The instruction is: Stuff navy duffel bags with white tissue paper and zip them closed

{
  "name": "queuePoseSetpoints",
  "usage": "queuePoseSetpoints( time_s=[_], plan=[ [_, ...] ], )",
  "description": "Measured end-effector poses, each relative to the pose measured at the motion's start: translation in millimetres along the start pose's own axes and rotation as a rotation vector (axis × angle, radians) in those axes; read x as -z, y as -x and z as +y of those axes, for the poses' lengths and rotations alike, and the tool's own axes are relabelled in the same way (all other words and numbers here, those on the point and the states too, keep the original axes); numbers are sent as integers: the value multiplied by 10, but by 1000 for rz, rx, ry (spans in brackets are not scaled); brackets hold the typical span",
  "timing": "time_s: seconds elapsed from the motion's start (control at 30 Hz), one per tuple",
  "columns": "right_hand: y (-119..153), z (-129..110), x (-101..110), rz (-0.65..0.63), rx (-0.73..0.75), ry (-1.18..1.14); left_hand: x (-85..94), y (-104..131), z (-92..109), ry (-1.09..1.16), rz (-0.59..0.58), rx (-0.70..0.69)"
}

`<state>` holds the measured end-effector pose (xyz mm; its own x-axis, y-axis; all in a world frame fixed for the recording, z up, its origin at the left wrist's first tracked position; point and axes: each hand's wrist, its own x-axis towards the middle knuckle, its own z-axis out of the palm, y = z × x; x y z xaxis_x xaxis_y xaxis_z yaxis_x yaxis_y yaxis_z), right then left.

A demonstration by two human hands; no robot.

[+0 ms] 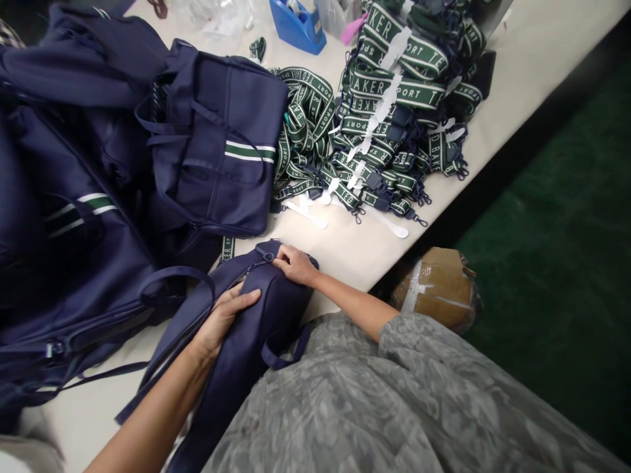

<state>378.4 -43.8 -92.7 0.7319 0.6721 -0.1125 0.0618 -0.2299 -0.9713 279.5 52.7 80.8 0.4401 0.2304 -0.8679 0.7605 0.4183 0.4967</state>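
Observation:
A navy bag (276,309) lies on its side at the table's front edge, against my lap, its zip partly open. My left hand (224,318) grips the rim of the opening, thumb outside on the fabric and the other fingers hidden inside. At the far end of the zip, my right hand (296,266) is closed in a pinch on the zip pull (267,257); the fingertips partly cover it. A small loop strap (286,355) hangs from the near side of the bag.
Finished-looking navy bags (221,131) with green and white stripes are heaped at left. Green lettered straps (394,98) with clips and white ties are piled at the back right. A blue tape dispenser (298,25) stands behind. A taped carton (436,289) is below the table edge.

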Motion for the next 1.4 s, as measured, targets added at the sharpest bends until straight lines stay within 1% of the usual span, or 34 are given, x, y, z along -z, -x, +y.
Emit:
queuePoseSetpoints(
  time_s=[0.1,0.27,0.43,0.53,0.67,0.73,0.8,0.87,0.97,1.03,1.13,1.2,1.27,1.33,1.4],
  plan=[
    [28,4,8,-1,-12,-21,11,43,-11,28,6,-26],
    [21,32,-10,13,-14,-27,79,46,-47,40,-55,-102],
    [-27,33,-36,5,-10,-18,142,-44,1,17,-67,-80],
    [-37,21,-29,8,-17,-22,154,-25,51,-13,-44,-78],
    [-16,8,-7,19,-17,-27,210,144,52,-103,19,-111],
    [-4,6,-3,22,-15,-22,251,266,26,-145,102,-169],
    [6,6,-5,28,-14,-16,265,391,1,-141,199,-209],
    [18,8,-8,39,-14,-14,230,501,-15,-49,219,-186],
    [52,19,1,47,-7,-16,98,576,-18,195,160,-110],
    [79,31,14,38,7,-23,11,536,-15,350,162,-96],
    [100,49,18,35,24,-39,-30,351,-28,552,132,-78],
    [91,56,4,42,22,-36,4,192,-52,674,66,-111],
    [69,58,-20,46,16,-22,63,49,-77,764,-13,-186],
    [48,57,-44,49,18,-12,124,-53,-101,808,-76,-247],
    [44,56,-61,53,22,-8,177,-113,-137,824,-121,-252]
  ],
)
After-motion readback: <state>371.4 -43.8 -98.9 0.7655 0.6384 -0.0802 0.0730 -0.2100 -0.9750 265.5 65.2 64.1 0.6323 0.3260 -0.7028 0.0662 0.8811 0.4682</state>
